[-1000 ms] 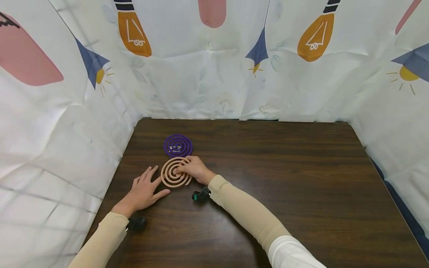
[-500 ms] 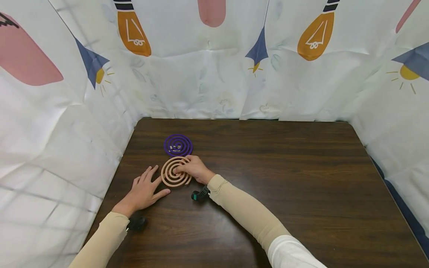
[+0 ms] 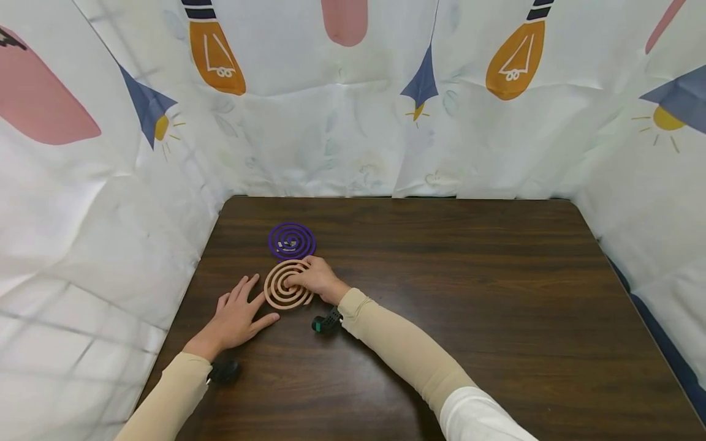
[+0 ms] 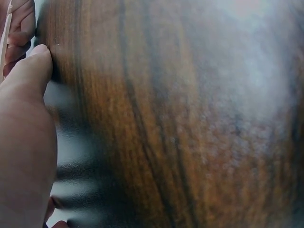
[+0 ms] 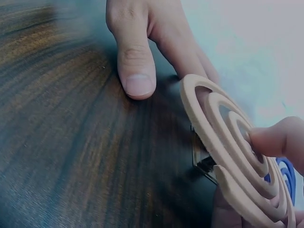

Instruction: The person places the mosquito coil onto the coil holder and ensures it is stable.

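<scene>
A beige spiral mosquito coil (image 3: 269, 294) is pinched in my right hand (image 3: 320, 280), the thumb near its centre and other fingers at its far edge and below. In the right wrist view the beige coil (image 5: 199, 121) is tilted, with a thin metal piece (image 5: 204, 172) below it, partly hidden. My left hand (image 3: 234, 315) rests on the table with its fingers spread. Its index fingertip is at the beige coil's left edge; whether it touches I cannot tell. Just beyond lies a purple spiral coil (image 3: 292, 239) with a small light-coloured piece (image 3: 287, 246) near its centre.
The dark wooden table (image 3: 441, 294) stretches far to the right of the hands. White printed cloth (image 3: 342, 141) stands along the table's back and sides. A wrist camera (image 3: 326, 322) hangs under the right wrist, another device (image 3: 223, 370) under the left.
The whole head view has shifted slightly. Hands and coils keep their places on the table, and the right hand still pinches the beige coil.
</scene>
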A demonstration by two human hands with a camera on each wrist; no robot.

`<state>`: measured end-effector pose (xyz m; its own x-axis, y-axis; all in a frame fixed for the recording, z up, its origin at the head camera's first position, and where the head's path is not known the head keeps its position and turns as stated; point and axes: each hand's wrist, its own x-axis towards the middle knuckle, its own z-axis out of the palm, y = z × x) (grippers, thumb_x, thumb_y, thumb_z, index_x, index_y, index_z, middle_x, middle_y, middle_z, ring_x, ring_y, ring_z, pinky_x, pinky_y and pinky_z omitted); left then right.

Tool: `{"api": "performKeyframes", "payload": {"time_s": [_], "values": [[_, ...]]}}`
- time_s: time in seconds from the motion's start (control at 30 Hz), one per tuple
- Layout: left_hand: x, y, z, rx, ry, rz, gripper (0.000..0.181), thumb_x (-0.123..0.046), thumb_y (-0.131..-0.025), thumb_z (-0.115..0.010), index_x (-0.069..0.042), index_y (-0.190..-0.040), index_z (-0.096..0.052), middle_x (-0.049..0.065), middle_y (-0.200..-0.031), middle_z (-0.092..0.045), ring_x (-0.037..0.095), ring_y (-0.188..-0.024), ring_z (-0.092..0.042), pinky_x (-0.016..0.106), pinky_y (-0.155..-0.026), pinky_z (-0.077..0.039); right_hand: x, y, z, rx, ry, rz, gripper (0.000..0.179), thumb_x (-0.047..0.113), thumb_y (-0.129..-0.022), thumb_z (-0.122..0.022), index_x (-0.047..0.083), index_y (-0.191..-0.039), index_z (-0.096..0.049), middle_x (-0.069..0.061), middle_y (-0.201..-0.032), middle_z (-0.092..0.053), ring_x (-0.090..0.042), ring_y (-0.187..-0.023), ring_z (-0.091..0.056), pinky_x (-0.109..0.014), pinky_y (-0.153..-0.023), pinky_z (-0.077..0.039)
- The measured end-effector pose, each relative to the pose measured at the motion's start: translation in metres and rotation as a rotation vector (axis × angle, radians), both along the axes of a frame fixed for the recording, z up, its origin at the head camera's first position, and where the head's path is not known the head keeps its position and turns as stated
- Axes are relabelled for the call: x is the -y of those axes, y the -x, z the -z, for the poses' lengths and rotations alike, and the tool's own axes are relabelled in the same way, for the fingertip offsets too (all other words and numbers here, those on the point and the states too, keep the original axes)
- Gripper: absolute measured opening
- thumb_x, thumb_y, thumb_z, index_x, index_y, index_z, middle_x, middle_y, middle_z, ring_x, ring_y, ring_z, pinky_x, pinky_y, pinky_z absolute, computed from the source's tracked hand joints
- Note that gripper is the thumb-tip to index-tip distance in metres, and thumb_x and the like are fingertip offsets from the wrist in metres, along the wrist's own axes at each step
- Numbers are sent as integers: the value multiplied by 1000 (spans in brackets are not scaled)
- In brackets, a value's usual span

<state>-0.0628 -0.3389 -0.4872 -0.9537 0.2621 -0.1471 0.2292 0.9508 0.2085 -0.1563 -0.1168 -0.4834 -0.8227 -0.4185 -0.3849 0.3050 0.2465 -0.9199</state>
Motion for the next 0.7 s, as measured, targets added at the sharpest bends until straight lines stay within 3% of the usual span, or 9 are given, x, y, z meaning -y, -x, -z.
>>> {"api": "performKeyframes", "payload": {"time_s": [0.3, 0.7], "values": [[-1, 1, 0, 4, 15, -2, 73, -59, -100, -57, -13, -156, -48, 27, -167, -27, 51, -155, -21, 76, -108, -30, -1, 4, 3, -45, 4, -40, 35, 20, -82, -86, 14, -110, -66, -3, -94, -68, -15, -74, -63, -28, -63, -53], [0, 1, 1, -1, 15, -1, 74, -60, -100, -58, -13, -157, -47, 26, -168, -26, 50, -155, -21, 75, -107, -31, -1, 1, 4, -12, 60, -8, 34, 17, -81, -86, 11, -107, -66, -2, -90, -67, -14, -72, -64, -26, -63, -54]]}}
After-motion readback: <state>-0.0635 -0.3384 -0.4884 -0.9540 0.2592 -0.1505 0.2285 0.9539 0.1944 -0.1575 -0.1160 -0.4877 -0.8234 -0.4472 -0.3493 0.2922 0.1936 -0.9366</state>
